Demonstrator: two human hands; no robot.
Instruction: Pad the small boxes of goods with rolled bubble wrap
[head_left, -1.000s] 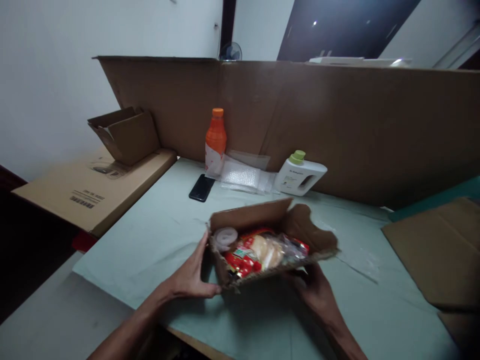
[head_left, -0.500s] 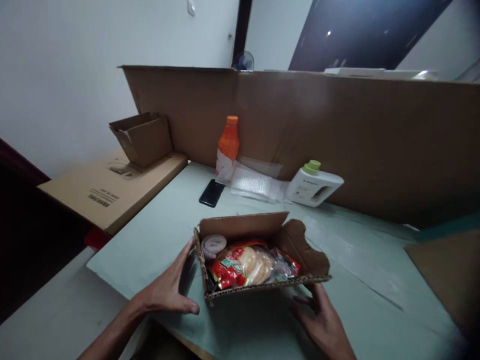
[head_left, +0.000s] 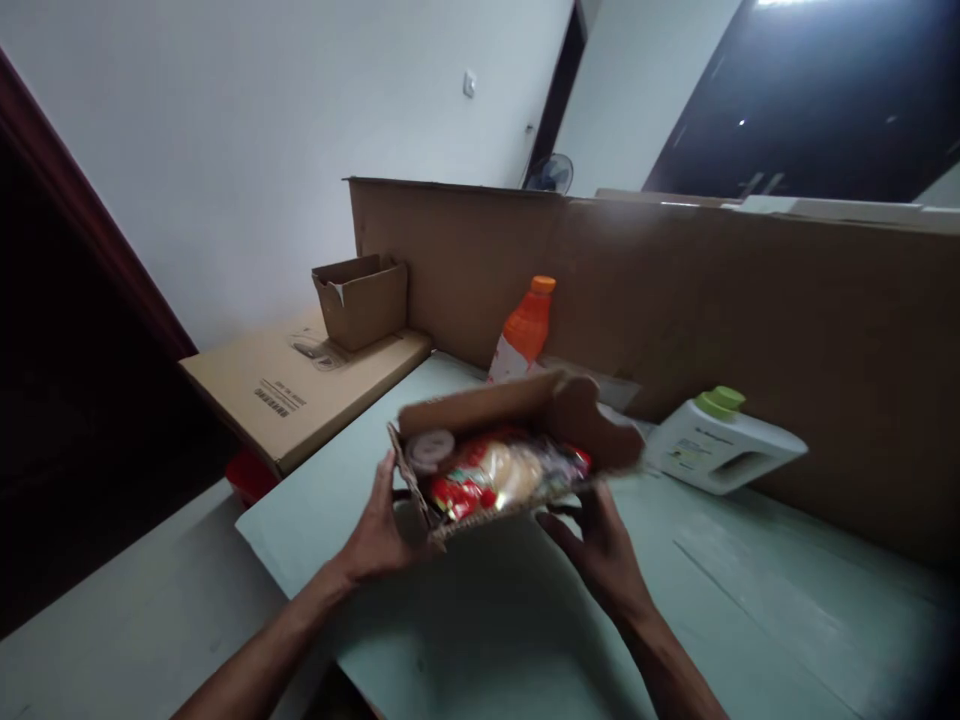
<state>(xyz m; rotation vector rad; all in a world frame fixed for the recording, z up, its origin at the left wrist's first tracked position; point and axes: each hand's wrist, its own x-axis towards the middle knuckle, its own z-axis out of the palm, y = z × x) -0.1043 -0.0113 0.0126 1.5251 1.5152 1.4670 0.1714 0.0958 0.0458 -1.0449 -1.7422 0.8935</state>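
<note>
An open cardboard box (head_left: 480, 404), slightly blurred and tilted, is up off the table between my hands. My left hand (head_left: 379, 540) grips its left end, with part of the fingers hidden behind the box. At the right end, my right hand (head_left: 600, 550) holds it from the near side and below, its fingertips partly out of sight. Inside lie a red snack packet (head_left: 461, 492) with a clear window showing pale round pieces, and a rolled whitish strip (head_left: 430, 450) in the left corner.
On the pale green table (head_left: 757, 570), an orange-capped bottle (head_left: 525, 330) and a white jug (head_left: 720, 445) with a green cap stand near a tall cardboard panel (head_left: 675, 280). To the left, a small open box (head_left: 371, 310) rests on a flat carton (head_left: 300, 385).
My hands have closed on the box, lifted it and moved it away from me, toward the bottle. It now hides the phone. My view has turned left.
</note>
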